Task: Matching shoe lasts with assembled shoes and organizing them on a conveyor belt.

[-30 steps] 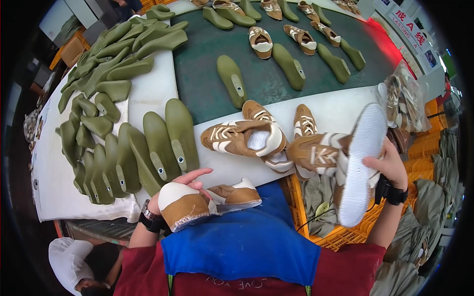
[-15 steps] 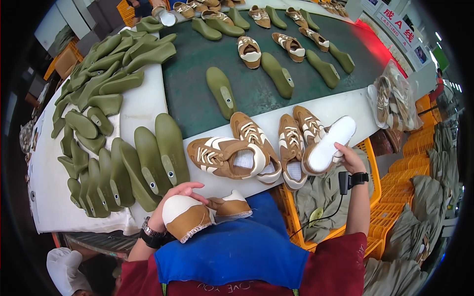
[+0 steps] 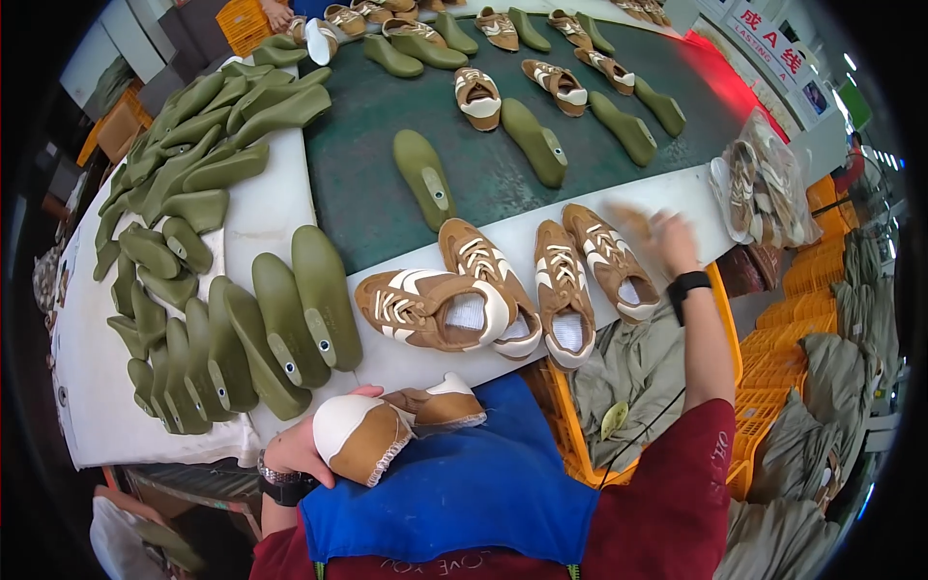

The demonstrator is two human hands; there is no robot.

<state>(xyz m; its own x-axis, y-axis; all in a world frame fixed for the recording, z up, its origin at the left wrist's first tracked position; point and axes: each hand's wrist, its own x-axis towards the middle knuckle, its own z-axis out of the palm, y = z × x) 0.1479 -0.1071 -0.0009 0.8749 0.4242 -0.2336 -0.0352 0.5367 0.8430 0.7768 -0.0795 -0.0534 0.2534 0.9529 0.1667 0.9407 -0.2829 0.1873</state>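
Observation:
My left hand (image 3: 295,451) grips a brown and white shoe upper (image 3: 372,437), its raw edge frayed, against my blue apron (image 3: 454,474). The thumb lies along the near side and the fingers go behind the upper. Over the table's right part, my right hand (image 3: 674,242) is smeared by motion; a brownish blur is beside its fingers, and I cannot tell what it holds. Nearest to that hand stands a laced brown sneaker (image 3: 611,261) with white stripes. Left of it are another sneaker (image 3: 565,290) and a pair of sneakers (image 3: 430,309) set close together.
Green shoe lasts (image 3: 324,300) crowd the white tabletop at left. More lasts and sneakers stand on the green surface (image 3: 367,184). A yellow crate (image 3: 570,445) with grey-green cloth is below the table edge. Bagged shoes (image 3: 764,193) lie at right. Other people are at far left and lower left.
My right hand has moved up and away from the right sneaker; the white sole-shaped piece it held no longer shows. My left fingers have closed around the upper.

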